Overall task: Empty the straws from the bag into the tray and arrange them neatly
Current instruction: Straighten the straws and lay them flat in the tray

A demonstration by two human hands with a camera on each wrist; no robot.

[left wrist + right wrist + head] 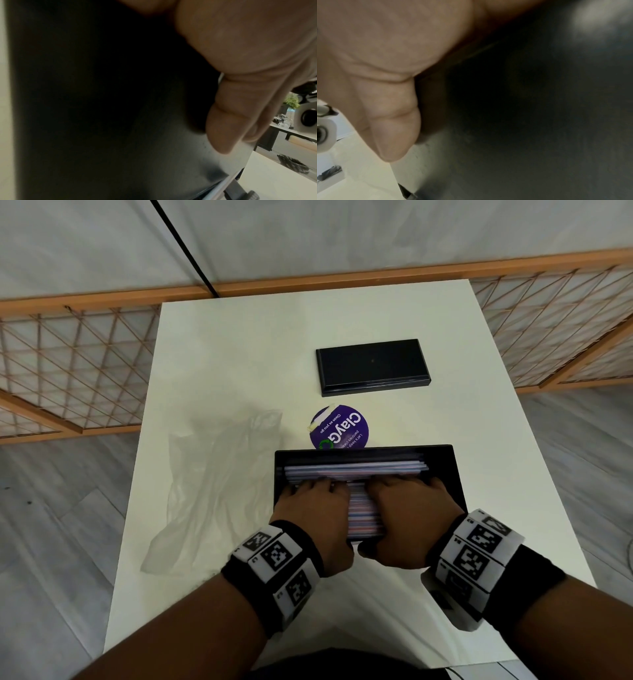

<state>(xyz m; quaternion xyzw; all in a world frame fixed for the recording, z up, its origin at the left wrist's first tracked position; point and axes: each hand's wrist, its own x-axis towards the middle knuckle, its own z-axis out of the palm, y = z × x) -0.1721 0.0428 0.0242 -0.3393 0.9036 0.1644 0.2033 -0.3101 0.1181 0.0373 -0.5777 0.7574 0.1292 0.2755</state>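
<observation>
A black tray [448, 467] sits at the table's near middle, holding several pale pink, blue and white straws [356, 469] that lie left to right. Both hands reach over its near wall. My left hand [310, 499] and right hand [407, 498] lie side by side, with fingers curled down over the straw pile. In the left wrist view the left hand's thumb [228, 121] lies against the dark outer tray wall [102, 108]. The right hand's thumb [392, 128] does the same on the tray wall [522, 121]. The clear plastic bag [219, 474] lies flat and crumpled to the tray's left.
A round purple sticker [339, 428] lies just beyond the tray. Farther back stands a flat black rectangular lid or box [371, 366]. The white table [239, 344] ends close on both sides, with a wooden lattice fence [68, 354] behind it.
</observation>
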